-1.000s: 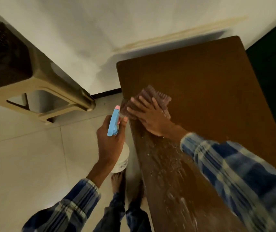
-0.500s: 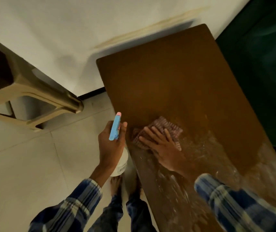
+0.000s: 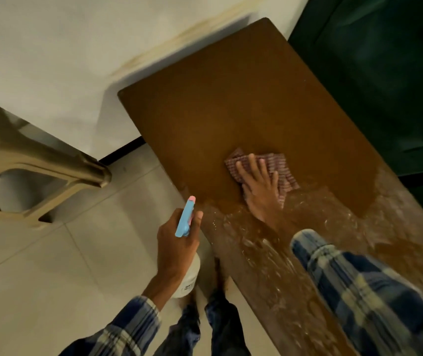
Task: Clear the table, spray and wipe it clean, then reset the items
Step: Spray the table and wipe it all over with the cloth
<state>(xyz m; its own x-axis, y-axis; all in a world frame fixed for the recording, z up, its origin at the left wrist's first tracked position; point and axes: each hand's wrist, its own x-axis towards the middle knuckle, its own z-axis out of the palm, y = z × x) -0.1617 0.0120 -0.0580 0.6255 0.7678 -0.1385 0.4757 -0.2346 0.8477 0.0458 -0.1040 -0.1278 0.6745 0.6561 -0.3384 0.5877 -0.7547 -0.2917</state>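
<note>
Head cam only, wide angle, some blur at the edges.

Right hand point(image 3: 259, 191): palm down on the cloth point(image 3: 281, 163), fingers point(image 3: 253, 168) straight and spread apart, pressing it flat. No curl, no pinch. The cloth is a striped pinkish rag, folded or bunched, lying on the counter point(image 3: 218, 98) about mid-length and toward my side of it.

Counter state: the cloth sits right on the line between wet and dry. The near half, under my right forearm, is glossy with streaks and pale suds. The far half, up to the wall point(image 3: 64, 47), reads matte brown. Apart from the cloth and my hand I see no items on the top.

Left hand point(image 3: 177, 242): wrapped round the neck of the spray bottle point(image 3: 188, 278), fingers clamped on it, thumb point(image 3: 197, 219) up beside the blue trigger head point(image 3: 185, 218). The bottle is held off the counter's left edge, over the floor point(image 3: 38, 278), with the white body hanging below the fist and the pink-tipped nozzle aimed away from me. I can't read the label.

Surroundings: beige plastic chair point(image 3: 38, 160) on the left, well apart from the counter. Dark green upholstery point(image 3: 385, 86) runs along the counter's right side. Both sleeves are blue plaid.
</note>
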